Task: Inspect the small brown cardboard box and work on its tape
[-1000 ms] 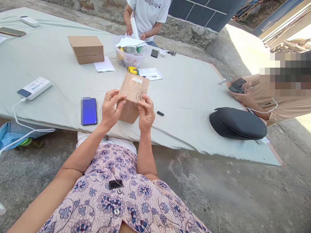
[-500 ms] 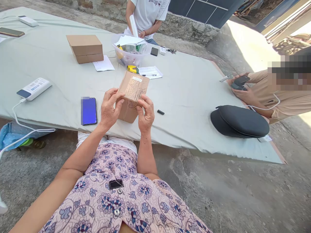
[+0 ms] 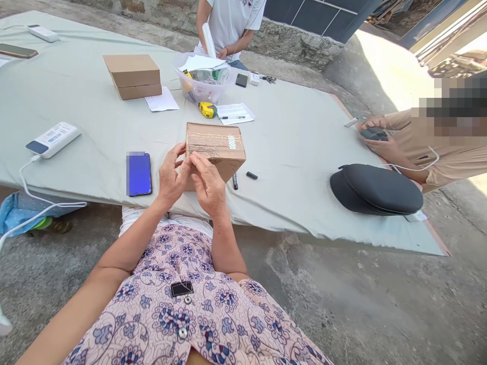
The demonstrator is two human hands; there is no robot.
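A small cardboard box (image 3: pixel 224 137) with dark scribbles, yellowish writing and a dotted white label sits in front of me on the cloth-covered table (image 3: pixel 289 152). My left hand (image 3: pixel 172 175) grips its left front corner, thumb toward the near side. Across the front edge, my right hand (image 3: pixel 210 185) presses its bent fingers on the scribbled area, close to my left thumb. Part of the box's near side is hidden by my hands. Just right of the box lie a black marker (image 3: pixel 235 181) and its loose cap (image 3: pixel 251 175).
Left of my hands are a phone (image 3: pixel 140 174) and a white power bank (image 3: pixel 54 139) with a cable. Beyond stand a larger carton (image 3: pixel 133 76), a plastic basin (image 3: pixel 205 94), a tape measure (image 3: pixel 207 109) and papers. A black case (image 3: pixel 376 190) lies right. Two people sit around the table.
The box has been turned, so its label now sits at the right and the scribbles at the left. My right hand has moved left toward my left hand. The marker has come into view.
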